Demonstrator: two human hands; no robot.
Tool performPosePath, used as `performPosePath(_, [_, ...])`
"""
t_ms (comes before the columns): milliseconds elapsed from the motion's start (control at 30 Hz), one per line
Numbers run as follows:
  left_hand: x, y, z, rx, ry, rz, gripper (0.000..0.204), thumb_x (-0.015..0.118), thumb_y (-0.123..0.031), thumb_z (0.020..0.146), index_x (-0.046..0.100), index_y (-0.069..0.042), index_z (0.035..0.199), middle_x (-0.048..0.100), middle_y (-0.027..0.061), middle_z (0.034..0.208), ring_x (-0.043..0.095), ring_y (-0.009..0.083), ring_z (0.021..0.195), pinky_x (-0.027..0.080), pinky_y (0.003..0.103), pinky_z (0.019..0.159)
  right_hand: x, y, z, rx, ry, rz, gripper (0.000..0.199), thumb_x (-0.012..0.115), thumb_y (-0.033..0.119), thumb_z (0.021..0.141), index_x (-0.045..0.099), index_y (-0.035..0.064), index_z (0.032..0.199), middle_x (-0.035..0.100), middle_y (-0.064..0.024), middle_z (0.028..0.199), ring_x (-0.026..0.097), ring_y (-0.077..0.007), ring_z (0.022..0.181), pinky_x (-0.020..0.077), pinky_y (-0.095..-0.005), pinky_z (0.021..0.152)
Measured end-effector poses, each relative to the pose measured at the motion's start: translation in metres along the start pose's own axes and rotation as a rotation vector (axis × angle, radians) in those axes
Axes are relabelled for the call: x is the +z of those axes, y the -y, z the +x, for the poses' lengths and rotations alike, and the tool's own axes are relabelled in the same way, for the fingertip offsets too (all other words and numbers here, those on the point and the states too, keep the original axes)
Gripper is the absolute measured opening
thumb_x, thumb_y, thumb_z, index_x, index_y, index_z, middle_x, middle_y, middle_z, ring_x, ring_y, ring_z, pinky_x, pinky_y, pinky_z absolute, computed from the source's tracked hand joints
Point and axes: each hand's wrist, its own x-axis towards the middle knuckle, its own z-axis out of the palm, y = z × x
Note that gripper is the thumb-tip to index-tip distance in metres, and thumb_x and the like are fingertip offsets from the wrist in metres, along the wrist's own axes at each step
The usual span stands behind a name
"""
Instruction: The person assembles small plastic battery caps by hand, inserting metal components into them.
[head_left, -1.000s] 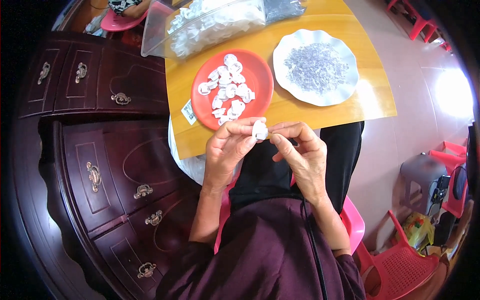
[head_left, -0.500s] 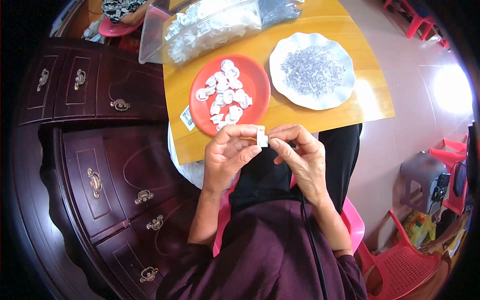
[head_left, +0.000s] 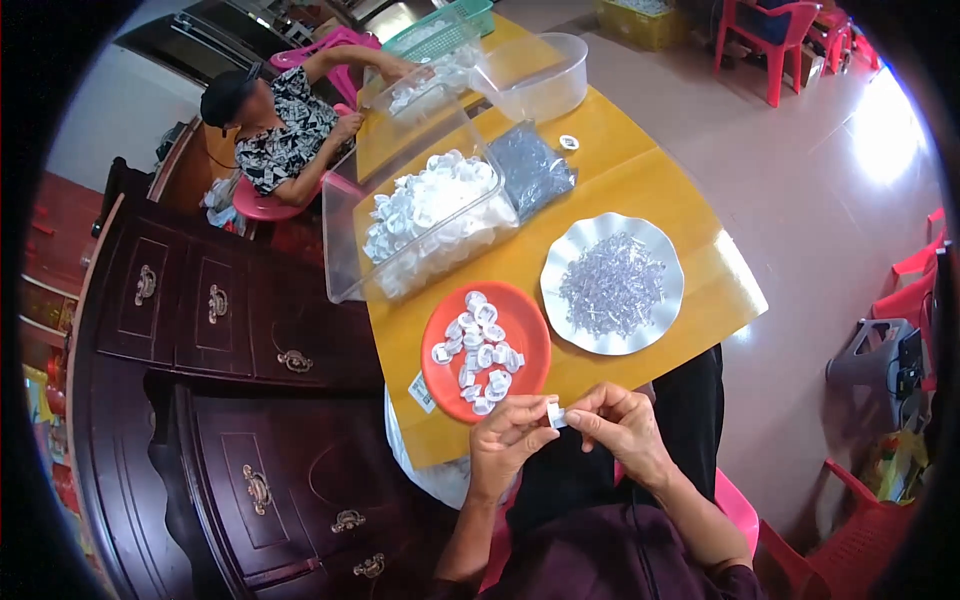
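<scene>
Fingertips of left hand (head_left: pixel 505 440) and right hand (head_left: pixel 622 432) pinch one small white cap (head_left: pixel 553 413) between them.

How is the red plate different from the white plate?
The red plate has a smooth round rim; the white plate has a wavy, scalloped rim. The red plate holds small white caps; the white plate holds a heap of tiny clear pieces. The red plate lies to the left of the white plate. Both rest on the yellow table.

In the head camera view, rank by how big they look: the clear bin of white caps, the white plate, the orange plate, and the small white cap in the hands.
1. clear bin
2. white plate and orange plate, too alike to rank
3. small white cap
</scene>
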Motion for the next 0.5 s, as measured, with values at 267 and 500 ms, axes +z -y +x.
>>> performPosePath(267, [-0.005,0.003,0.020,0.018,0.055,0.047,0.032,0.069,0.010,0.084,0.066,0.002,0.115,0.060,0.0121,0.124,0.062,0.0179,0.110,0.053,0.029,0.097,0.005,-0.012,0.011,-0.093,-0.089,0.051,0.010,0.071,0.008,0.090,0.066,-0.0008,0.091,0.068,-0.0036,0.083,0.059,-0.0046,0.063,0.0483,-0.0181,0.056])
performPosePath(500, [0.002,-0.005,0.054,-0.005,0.134,-0.012,0.030,0.067,0.010,0.086,0.063,0.004,0.116,0.060,0.0111,0.123,0.061,0.0164,0.111,0.053,0.029,0.097,0.003,0.002,0.023,-0.108,-0.170,0.171,0.009,0.069,0.008,0.091,0.064,0.0011,0.091,0.066,-0.0048,0.085,0.057,-0.0074,0.067,0.0482,-0.0211,0.059])
